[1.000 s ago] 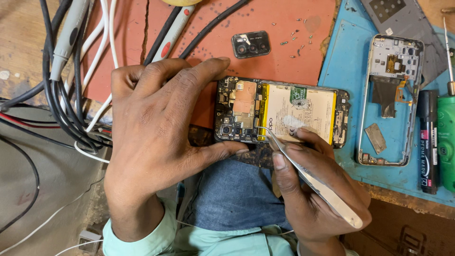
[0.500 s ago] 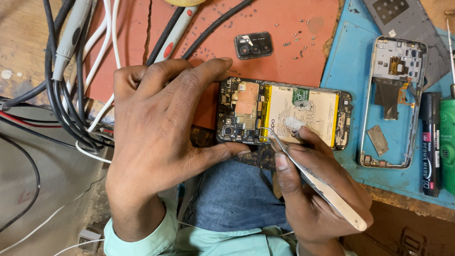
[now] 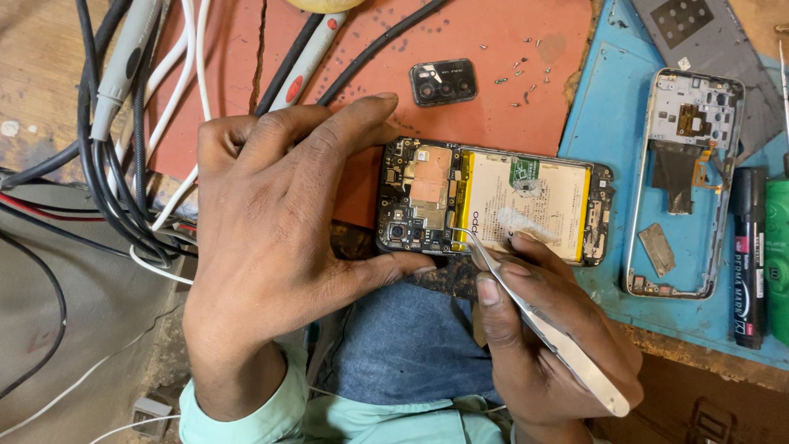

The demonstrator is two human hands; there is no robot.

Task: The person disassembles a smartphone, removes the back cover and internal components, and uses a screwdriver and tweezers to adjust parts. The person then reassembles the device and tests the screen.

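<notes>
Gripping opened phone (image 3: 493, 201), long axis left-right, camera end left: left hand (image 3: 271, 238) | right hand (image 3: 551, 329) pinches tweezers (image 3: 534, 321)

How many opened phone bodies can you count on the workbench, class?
2. One opened phone lies on the red mat, steadied by the left hand, while the right hand holds tweezers to it. An empty phone frame lies on the blue mat. Others may be hidden.

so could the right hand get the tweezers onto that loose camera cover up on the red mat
Probably yes. The right hand holds the tweezers at the opened phone, and the black camera cover lies just beyond it on the red mat, uncovered. Only the phone and the left hand's forefinger lie between.
</notes>
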